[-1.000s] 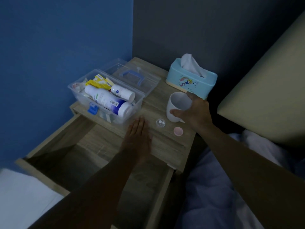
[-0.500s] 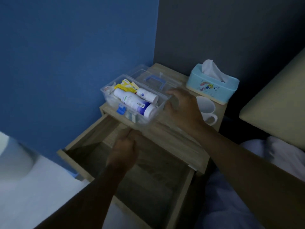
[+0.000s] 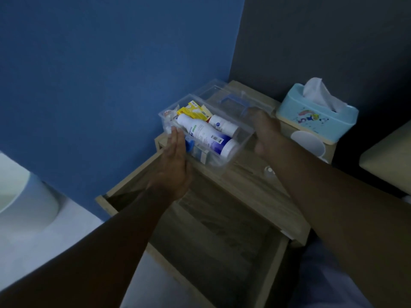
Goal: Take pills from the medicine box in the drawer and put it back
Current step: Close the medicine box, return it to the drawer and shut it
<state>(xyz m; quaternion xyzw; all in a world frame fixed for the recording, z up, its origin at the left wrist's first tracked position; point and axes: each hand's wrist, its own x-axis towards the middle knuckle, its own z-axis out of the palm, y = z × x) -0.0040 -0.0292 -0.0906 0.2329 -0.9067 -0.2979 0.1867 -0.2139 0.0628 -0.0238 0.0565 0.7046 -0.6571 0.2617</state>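
Clear rigid plastic medicine box (image 3: 235, 150), lid off, w/ loose bottles: light but slippery, contents roll. Left hand (image 3: 175, 165) flat open at near end, right hand (image 3: 265, 132) at far end, grip unclear; hold both ends level.

One head-worn camera looks steeply down, close over the nightstand (image 3: 255, 187) and open drawer (image 3: 213, 241).

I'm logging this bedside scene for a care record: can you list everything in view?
clear plastic medicine box: 1, transparent, open, on nightstand, between both hands
hinged clear lid with blue handle: 1, folded back behind box
white bottles: 2, lying inside box
yellow packet: 1, inside box
light-blue tissue box: 1, nightstand back right
white mug: 1, before tissue box
wooden nightstand: 1, light wood
open drawer: 1, pulled out
left hand: 1, flat against box's left side
right hand: 1, at box's right end
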